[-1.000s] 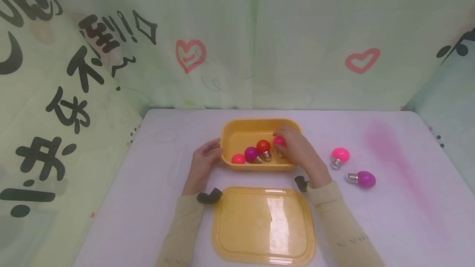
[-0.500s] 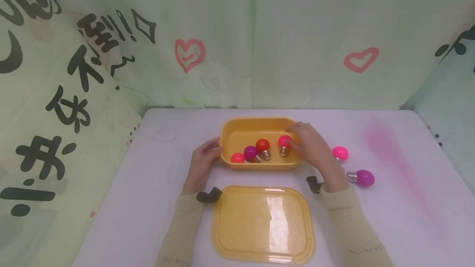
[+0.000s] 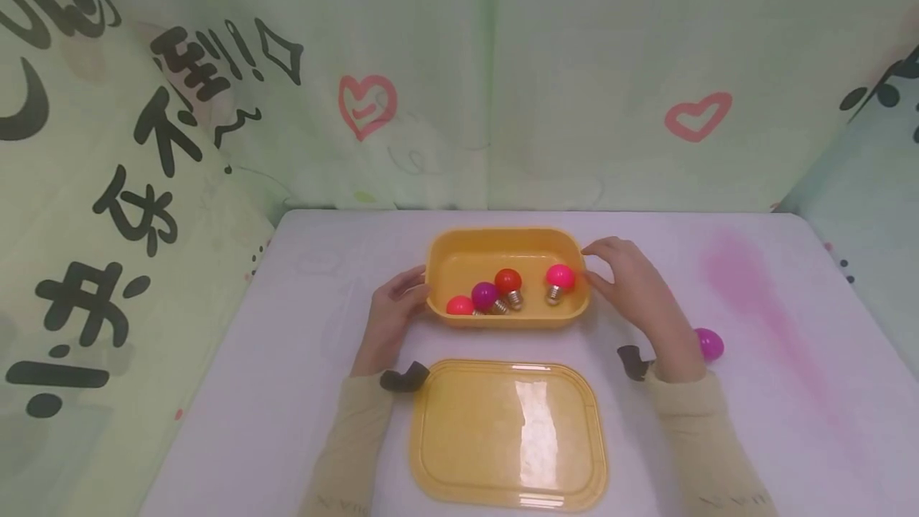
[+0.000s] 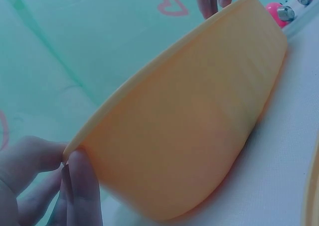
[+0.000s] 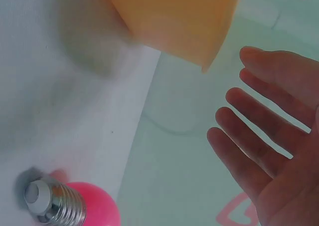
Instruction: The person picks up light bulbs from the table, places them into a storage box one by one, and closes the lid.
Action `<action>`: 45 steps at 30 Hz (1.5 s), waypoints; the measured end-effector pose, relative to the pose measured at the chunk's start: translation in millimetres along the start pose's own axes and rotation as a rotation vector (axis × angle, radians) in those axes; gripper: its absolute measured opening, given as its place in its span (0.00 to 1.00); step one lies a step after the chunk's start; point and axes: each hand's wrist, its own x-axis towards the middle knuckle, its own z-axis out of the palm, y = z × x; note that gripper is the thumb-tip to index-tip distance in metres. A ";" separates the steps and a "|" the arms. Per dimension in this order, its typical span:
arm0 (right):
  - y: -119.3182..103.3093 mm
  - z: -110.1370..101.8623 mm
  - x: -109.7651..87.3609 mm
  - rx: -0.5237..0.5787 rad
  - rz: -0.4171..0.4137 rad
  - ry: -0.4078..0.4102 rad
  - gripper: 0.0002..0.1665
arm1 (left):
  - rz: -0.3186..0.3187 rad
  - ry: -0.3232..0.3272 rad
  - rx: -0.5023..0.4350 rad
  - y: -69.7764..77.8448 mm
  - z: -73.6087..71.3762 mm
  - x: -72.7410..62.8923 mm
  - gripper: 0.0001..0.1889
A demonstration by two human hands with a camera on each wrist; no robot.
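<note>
A yellow plastic tub (image 3: 459,252) sits at the far middle of the table. My left hand (image 3: 391,313) pinches its left rim between thumb and fingers, as the left wrist view confirms. Inside lie several light bulbs: a coral-pink bulb (image 3: 460,305), a purple bulb (image 3: 485,294), a red bulb (image 3: 508,280) and, apart at the right, a hot-pink bulb (image 3: 560,277). Just off the tub's right end, my right hand (image 3: 639,290) spreads its fingers and holds nothing. Another pink bulb (image 5: 102,206) stands below it in the right wrist view; the right hand hides it from the head view.
Nearer the body, a yellow translucent lid (image 3: 502,437) lies flat before the tub. A purple bulb (image 3: 709,344) lies on the white table (image 3: 775,421) at the right, partly covered by the right wrist. Printed cloth (image 3: 546,126) walls the back and sides.
The right hand has let go of the hot-pink bulb in the tub and moved right, out past the rim. That bulb now rests farther right. The left hand has stayed put.
</note>
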 end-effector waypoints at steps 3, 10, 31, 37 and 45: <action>4.0 -1.7 -4.7 -0.004 0.018 -0.003 0.23 | -0.004 -0.001 0.004 -1.1 -0.7 1.0 0.21; 17.0 -3.6 -15.5 -0.008 0.053 -0.003 0.24 | -0.023 0.001 0.025 -2.1 -0.5 0.8 0.21; 47.8 -10.0 -39.0 -0.010 0.199 -0.036 0.25 | -0.009 0.014 0.033 -1.8 1.9 0.7 0.20; 55.6 -7.2 -41.5 -0.017 0.197 -0.044 0.24 | -0.008 0.008 0.034 -1.1 1.4 0.3 0.20; 65.3 -4.8 -43.0 0.006 0.248 -0.093 0.24 | 0.004 -0.004 0.005 -1.3 0.0 1.4 0.19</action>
